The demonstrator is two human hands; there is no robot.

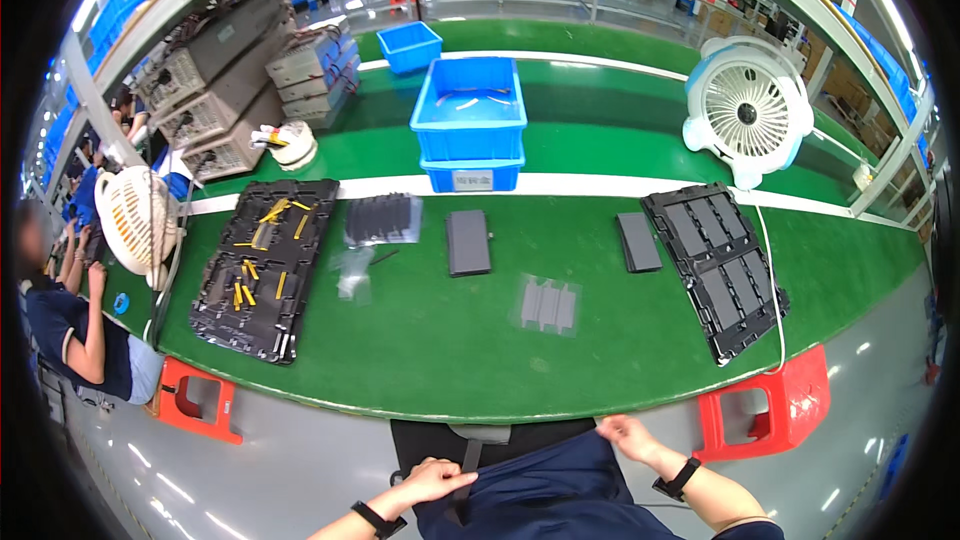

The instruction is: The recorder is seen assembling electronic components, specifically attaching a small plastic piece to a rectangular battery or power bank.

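Note:
Both of my hands are below the table's front edge, in front of my body. My left hand (pixel 437 478) is closed at the hem of my dark blue shirt (pixel 545 485), beside a dark hanging strap (pixel 471 456). My right hand (pixel 628 435) pinches the far right end of the same hem, and the cloth stretches between them. On the green table (pixel 440 340) beyond lie a stack of dark grey sheets (pixel 468 243), a smaller grey stack (pixel 638 242) and a clear sheet with grey strips (pixel 548 306).
A black tray (pixel 225 285) with yellow strips lies left, another black tray (pixel 715 270) right. Blue bins (pixel 468 125) and a fan (pixel 747 112) stand behind. Clear bags of dark strips (pixel 383 219) lie left of centre. Red stools (pixel 765 405) flank me; a co-worker (pixel 90 340) sits left.

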